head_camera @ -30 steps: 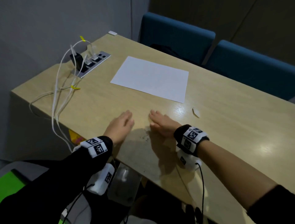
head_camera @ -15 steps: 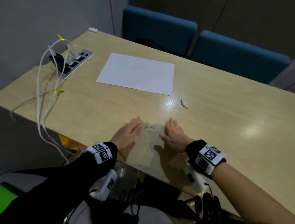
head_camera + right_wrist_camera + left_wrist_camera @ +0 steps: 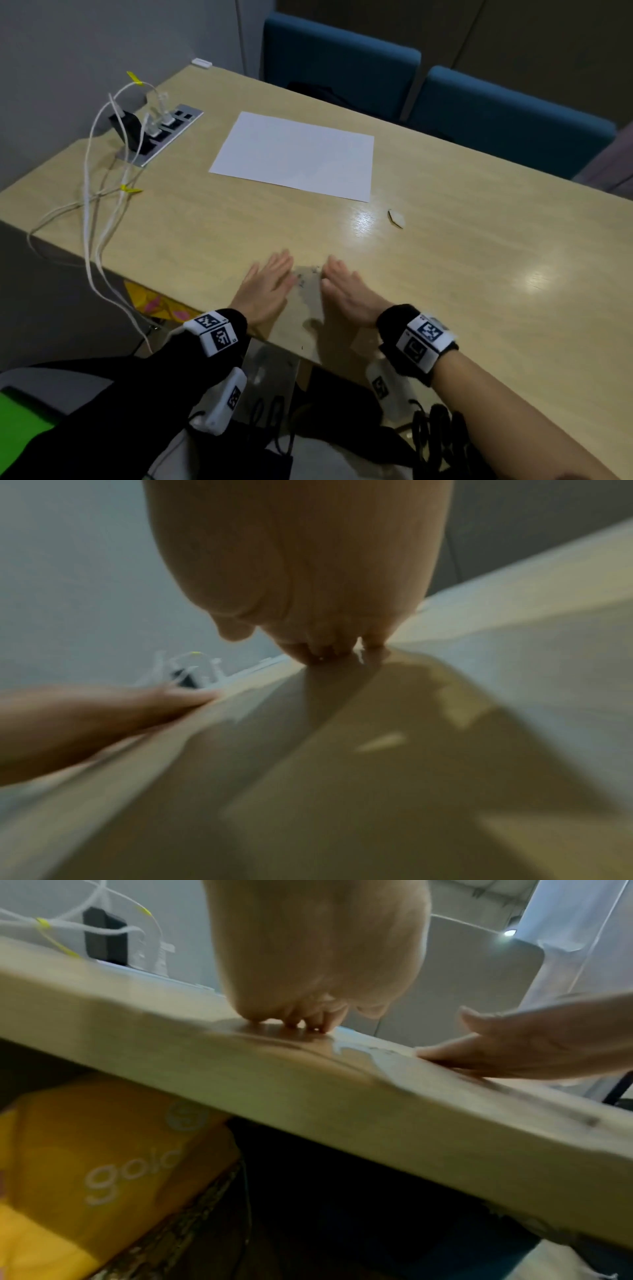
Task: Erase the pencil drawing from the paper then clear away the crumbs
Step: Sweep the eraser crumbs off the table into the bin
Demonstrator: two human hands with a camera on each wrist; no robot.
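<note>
Surface (image 3: 445, 308): pale wood, long, glossy patches of glare. Two blue chairs (image 3: 507, 116) behind the far edge. Grey wall to the left.

Paper (image 3: 298, 154): white sheet, flat, toward the far edge and left of centre; looks blank from the head view, no pencil marks I can make out.

Socket strip (image 3: 161, 133) set into the surface near the far-left corner, with plugs in it and white cables (image 3: 92, 205) running off over the left edge; yellow ties on the cables.

Left hand (image 3: 265, 291): palm down on the surface at the near edge, fingers (image 3: 279, 263) straight and close together, holding nothing. In the left wrist view the fingertips touch the wood.

Right hand (image 3: 349, 291): also palm down at the near edge, just right of the left hand, fingers (image 3: 337, 269) straight and together, holding nothing. Wrist views blurred. Both wrists carry bands with black-and-white markers.

Eraser (image 3: 396, 218): small pale piece lying on the surface, right of the paper's near-right corner, apart from both hands.

Crumbs (image 3: 306, 274): dark specks on the surface in the gap between the two hands, near the near edge. One more speck right at that edge.

Yellow bag (image 3: 103, 1164) under the surface, seen from the left wrist.
</note>
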